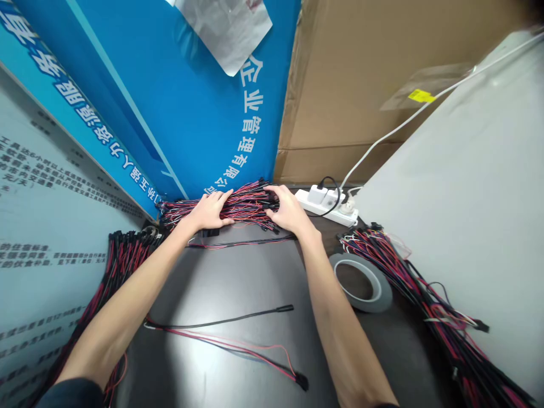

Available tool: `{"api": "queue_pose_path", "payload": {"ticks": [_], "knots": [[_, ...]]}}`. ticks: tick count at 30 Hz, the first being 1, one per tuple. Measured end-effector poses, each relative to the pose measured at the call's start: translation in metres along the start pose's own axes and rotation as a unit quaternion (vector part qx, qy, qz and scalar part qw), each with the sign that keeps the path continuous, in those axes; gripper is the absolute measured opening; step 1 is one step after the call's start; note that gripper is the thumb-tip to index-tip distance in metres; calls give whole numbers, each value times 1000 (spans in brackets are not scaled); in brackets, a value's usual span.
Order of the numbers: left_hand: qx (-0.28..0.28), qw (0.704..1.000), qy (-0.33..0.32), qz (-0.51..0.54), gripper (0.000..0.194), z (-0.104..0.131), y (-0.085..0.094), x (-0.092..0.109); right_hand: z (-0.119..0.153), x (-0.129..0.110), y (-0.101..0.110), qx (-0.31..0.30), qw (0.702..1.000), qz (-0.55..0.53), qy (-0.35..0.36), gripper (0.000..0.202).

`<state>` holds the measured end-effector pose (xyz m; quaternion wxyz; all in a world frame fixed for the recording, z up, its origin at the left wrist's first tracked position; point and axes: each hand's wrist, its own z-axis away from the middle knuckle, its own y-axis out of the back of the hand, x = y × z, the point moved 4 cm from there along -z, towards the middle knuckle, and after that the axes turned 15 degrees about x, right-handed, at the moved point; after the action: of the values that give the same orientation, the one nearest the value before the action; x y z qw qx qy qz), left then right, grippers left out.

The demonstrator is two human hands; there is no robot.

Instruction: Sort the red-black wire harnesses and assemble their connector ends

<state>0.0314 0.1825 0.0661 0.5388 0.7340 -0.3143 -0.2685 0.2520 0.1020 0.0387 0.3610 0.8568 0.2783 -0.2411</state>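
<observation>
A thick bundle of red and black wires [246, 201] lies across the far edge of the dark table [238, 283]. My left hand [210, 211] rests on the bundle's left part with fingers spread over it. My right hand [287, 209] grips the bundle's right part, fingers curled around the wires. Close to me on the table lies a single wire harness [225, 328] with a black sleeve and thin red leads ending in a small black connector.
A roll of grey tape [361, 283] lies to the right of my right arm. Long wire bundles run along the left edge [114, 266] and right edge [429, 300]. A white power strip [327, 204] with plugs sits at the back. Blue board and cardboard stand behind.
</observation>
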Motion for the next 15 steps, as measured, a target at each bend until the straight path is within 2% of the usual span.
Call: {"api": "queue_pose_path", "payload": {"ticks": [2,4,10,15], "knots": [[7,1000,1,-10,71,-1,1,0,-1,1,1,18,1000,-10,-12,44],[14,1000,-5,-14,60,-2,1,-1,-1,1,-1,41,999,-5,-23,39],[55,998,19,25,49,-10,-6,-12,-2,0,-10,132,988,6,-80,39],[49,994,59,72,44,-16,-8,-20,-2,-1,-12,201,974,31,-105,27]]}}
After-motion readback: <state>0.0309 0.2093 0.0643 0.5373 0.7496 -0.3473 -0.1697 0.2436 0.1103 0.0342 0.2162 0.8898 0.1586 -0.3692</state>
